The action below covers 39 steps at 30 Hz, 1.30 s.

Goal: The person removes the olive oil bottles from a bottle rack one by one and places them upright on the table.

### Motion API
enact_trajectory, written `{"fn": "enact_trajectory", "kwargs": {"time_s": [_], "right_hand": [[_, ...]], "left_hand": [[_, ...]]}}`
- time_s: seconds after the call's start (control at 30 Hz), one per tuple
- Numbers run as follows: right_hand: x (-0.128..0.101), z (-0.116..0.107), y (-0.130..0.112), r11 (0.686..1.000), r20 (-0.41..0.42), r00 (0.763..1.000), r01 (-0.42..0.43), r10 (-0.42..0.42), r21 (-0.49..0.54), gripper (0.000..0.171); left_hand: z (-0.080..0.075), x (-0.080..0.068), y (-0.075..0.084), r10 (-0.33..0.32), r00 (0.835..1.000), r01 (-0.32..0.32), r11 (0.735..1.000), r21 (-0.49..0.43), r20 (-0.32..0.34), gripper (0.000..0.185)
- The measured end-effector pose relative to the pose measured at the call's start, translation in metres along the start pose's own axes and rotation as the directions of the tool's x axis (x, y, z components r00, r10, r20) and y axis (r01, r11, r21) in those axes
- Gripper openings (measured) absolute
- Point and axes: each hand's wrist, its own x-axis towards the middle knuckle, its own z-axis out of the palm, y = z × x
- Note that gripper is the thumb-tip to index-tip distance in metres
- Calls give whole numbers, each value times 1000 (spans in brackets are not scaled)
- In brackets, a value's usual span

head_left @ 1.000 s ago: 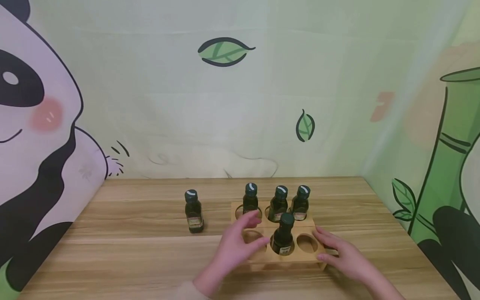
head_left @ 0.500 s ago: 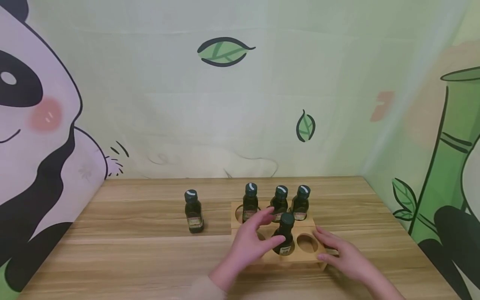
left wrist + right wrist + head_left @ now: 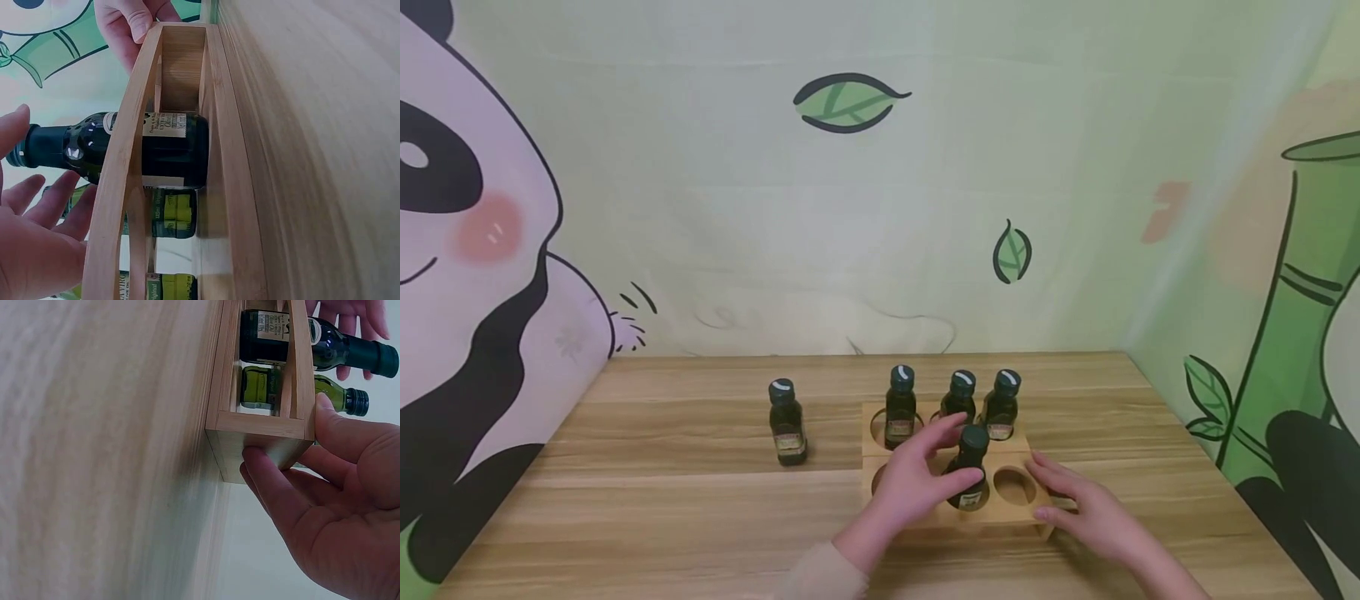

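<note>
A wooden rack with round holes lies on the table. Three dark green bottles stand in its back row. A fourth bottle stands in the front middle hole. My left hand cups this bottle's neck, thumb in front and fingers behind, not closed on it. In the left wrist view the bottle lies between thumb and spread fingers. My right hand holds the rack's right end, thumb on top and fingers on the end wall.
A fifth dark bottle stands alone on the wooden table, left of the rack. The rack's front left and front right holes hold nothing. A panda and bamboo backdrop closes off the far and side edges.
My left hand has moved right, from the front left hole to the front middle bottle, and now wraps round its neck. The right hand and the bottles have stayed put.
</note>
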Motion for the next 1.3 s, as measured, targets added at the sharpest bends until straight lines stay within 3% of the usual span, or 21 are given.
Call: {"fn": "enact_trajectory", "kwargs": {"time_s": [0.73, 1.3], "right_hand": [[1, 0, 0, 1000, 11, 1000, -6, 6, 10, 61], [0, 1, 1, 1000, 6, 1000, -12, 12, 11, 62]], "left_hand": [[7, 5, -4, -10, 998, -2, 982, -190, -63, 43], [11, 5, -3, 6, 996, -23, 982, -189, -87, 42]]}}
